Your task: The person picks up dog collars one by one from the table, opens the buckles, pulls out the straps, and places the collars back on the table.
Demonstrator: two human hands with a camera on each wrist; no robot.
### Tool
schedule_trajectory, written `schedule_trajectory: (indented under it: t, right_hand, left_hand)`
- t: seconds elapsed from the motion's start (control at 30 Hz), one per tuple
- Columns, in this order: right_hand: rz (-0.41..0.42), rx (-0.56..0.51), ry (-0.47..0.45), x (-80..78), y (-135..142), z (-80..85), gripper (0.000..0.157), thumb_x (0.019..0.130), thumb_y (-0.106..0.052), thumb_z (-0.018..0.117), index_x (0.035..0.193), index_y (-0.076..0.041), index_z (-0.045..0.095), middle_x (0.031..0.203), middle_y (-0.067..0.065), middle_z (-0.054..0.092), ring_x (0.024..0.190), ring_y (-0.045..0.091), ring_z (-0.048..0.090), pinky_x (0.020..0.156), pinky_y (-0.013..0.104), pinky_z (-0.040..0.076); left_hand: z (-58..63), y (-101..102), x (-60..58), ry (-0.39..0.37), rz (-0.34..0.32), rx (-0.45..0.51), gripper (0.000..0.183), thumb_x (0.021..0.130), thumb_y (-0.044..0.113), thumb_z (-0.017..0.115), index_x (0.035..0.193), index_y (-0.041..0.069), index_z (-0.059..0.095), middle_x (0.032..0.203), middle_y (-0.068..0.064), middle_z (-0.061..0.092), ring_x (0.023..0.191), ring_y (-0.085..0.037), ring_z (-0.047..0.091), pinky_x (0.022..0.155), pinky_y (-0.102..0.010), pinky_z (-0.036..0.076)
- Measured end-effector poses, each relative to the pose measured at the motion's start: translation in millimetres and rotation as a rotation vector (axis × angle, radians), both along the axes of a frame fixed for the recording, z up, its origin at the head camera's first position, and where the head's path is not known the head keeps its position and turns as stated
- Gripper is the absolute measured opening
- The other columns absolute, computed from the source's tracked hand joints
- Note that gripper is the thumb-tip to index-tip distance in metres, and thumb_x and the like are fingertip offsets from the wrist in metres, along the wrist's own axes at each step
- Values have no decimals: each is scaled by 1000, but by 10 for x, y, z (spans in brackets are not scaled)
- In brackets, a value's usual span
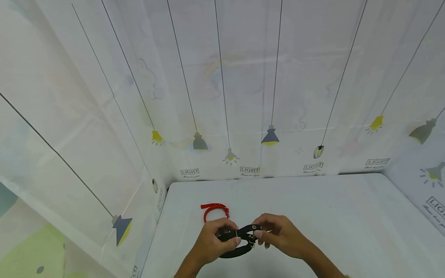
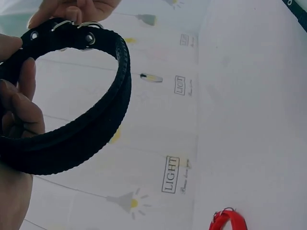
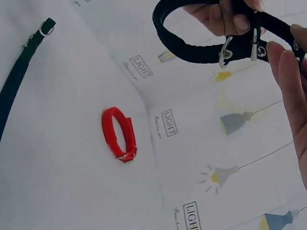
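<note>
My left hand [image 1: 214,240] grips a black collar [image 1: 236,253], its thumb laid along the band. At the other side, my right hand [image 1: 281,236] pinches the collar's eyeleted end between thumb and fingers. The collar is bent into a loop, with its strap through the metal buckle [image 3: 255,43] and a D-ring [image 3: 224,51] beside it. In the left wrist view the padded band [image 2: 108,103] curves below the hardware, and the fingers of both hands partly cover the strap.
A red collar [image 1: 216,204], buckled into a ring, lies on the white table [image 1: 330,216] beyond my left hand. A dark green strap [image 3: 21,72] with a metal ring lies at the left of the right wrist view. Lamp-printed cloth [image 1: 243,96] hangs behind the table.
</note>
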State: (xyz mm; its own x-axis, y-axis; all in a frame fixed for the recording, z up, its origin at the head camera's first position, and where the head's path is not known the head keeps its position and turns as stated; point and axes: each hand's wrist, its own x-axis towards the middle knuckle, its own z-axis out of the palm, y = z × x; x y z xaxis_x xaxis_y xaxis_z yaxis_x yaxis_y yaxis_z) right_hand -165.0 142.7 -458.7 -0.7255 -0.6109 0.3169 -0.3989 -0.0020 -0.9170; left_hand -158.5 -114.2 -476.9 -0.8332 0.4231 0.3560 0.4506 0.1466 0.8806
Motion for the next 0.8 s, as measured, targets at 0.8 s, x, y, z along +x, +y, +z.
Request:
schedule_trajectory:
  t: [0.8]
  right_hand:
    - [-175,-26,391,30,-100,-75,28,90,12,64,108,-8,67,86,4,65,61,6,61,52,21,53]
  left_hand:
    - [38,-75,46,26,31,-1,12,86,14,76,97,11,72,87,-7,73,69,-3,64,64,-27,58]
